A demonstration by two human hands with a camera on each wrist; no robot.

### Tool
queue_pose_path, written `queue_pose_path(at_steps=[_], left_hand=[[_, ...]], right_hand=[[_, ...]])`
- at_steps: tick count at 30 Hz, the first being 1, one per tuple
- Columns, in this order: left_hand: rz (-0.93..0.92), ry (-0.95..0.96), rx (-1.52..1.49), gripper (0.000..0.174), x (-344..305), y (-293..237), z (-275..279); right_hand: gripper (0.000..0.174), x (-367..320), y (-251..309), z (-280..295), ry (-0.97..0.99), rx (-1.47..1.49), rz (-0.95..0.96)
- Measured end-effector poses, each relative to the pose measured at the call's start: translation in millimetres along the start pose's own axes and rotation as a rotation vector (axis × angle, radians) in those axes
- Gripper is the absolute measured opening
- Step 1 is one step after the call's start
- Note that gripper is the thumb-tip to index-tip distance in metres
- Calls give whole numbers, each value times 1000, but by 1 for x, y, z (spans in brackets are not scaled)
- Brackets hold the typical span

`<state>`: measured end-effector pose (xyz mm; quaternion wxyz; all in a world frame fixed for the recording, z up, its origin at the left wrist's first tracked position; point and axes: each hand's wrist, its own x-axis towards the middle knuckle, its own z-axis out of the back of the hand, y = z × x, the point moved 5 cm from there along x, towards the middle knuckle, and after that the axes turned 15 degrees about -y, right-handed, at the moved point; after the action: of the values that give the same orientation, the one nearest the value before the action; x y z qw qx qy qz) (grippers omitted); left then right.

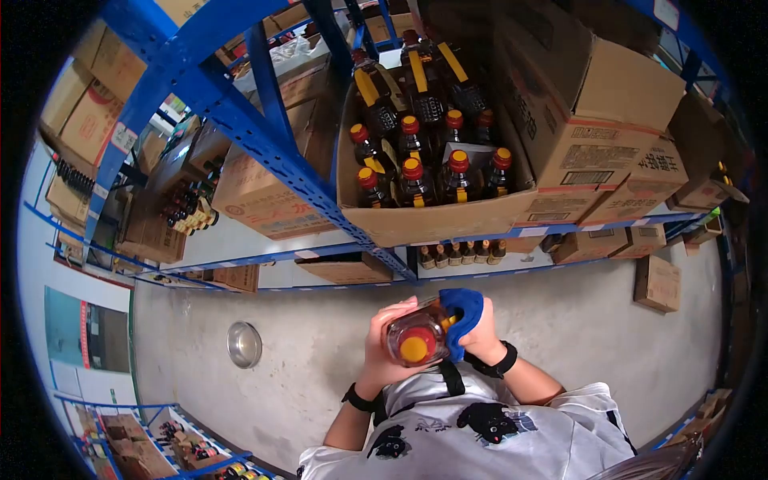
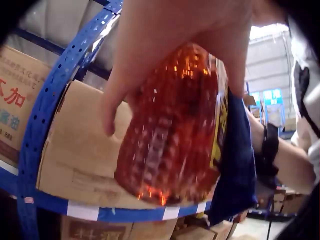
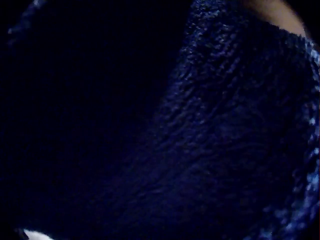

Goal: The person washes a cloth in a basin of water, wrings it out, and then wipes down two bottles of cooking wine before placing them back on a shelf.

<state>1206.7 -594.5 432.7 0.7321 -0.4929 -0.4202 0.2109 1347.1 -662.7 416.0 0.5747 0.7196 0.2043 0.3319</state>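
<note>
In the head view my left hand (image 1: 379, 350) grips a clear bottle (image 1: 398, 339) of reddish-brown liquid by its upper part, its red-and-yellow cap turned up toward the camera. The left wrist view shows the ribbed lower body of the bottle (image 2: 167, 140) hanging below the fingers. My right hand (image 1: 485, 334) holds a dark blue cloth (image 1: 464, 310) against the bottle's side, its fingers mostly hidden by the fabric. That same cloth (image 3: 225, 135) fills nearly all of the right wrist view.
Ahead, an open carton (image 1: 448, 222) of similar capped bottles (image 1: 412, 169) stands on a blue metal shelf (image 1: 280, 258). Cartons (image 1: 592, 152) sit to its right, with small bottles (image 1: 468, 254) on the shelf below. A metal bowl (image 1: 244, 345) lies on the floor at left.
</note>
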Motion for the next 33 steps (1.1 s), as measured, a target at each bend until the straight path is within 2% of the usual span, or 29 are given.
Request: queue_pose_path(at_steps=[1,2,3,5,7,9,10,11,13,14,15,17,18,21,23,25,27,29,30,31,32,33], left_hand=[[-90,-74,-33,83,-1,-5,2],[-57,-143,-53,82,-1,-10,5],[-59,-151,-49,82,-3,-14,7],[192,-309,-115,81,-12,-7,20],[179,-337,-84,82,-18,0,29],[126,-427,-112,87,-33,13,40],[148,-424,-138,91,-43,26,46],[149,-435,-134,91,-46,31,49],[369,-559,-382,91,-54,47,57],[351,-580,-432,82,-50,44,56],[349,-591,-433,82,-46,40,56],[547,-737,-769,74,-41,39,55],[470,-695,-825,68,-44,52,61],[508,-722,-857,64,-46,51,75],[478,-770,-849,64,-39,43,90],[437,-793,-914,64,-33,45,109],[410,-827,-1018,62,-23,45,122],[434,-885,-1099,55,-19,50,137],[449,-952,-1113,54,-22,62,145],[549,-1009,-1122,55,-23,71,154],[564,-1017,-1085,54,-24,77,165],[581,-1023,-1046,53,-25,85,177]], right_hand=[[40,-1,4,-5,42,-59,44],[38,-1,12,-8,60,-109,131],[38,1,19,-12,68,-107,133],[38,7,34,-21,112,-91,134],[37,9,40,-28,152,-38,116],[38,9,42,-38,219,-16,210],[46,5,36,-40,352,-36,218],[46,4,36,-41,363,-31,217],[57,0,42,-46,423,28,292],[62,0,41,-49,493,-71,389],[62,-1,42,-52,505,-70,390],[61,-1,40,-57,489,-204,356],[61,-3,39,-60,507,-206,356],[64,-10,25,-66,514,-248,304],[68,-14,6,-73,512,-135,71],[75,-21,-16,-89,558,-114,35],[84,-21,-25,-109,438,63,-97],[84,-31,-41,-136,484,134,-123],[78,-35,-50,-146,453,161,-220],[72,-39,-62,-158,417,186,-318],[46,-44,-80,-168,414,220,-447],[33,-40,-93,-185,496,122,-401]])
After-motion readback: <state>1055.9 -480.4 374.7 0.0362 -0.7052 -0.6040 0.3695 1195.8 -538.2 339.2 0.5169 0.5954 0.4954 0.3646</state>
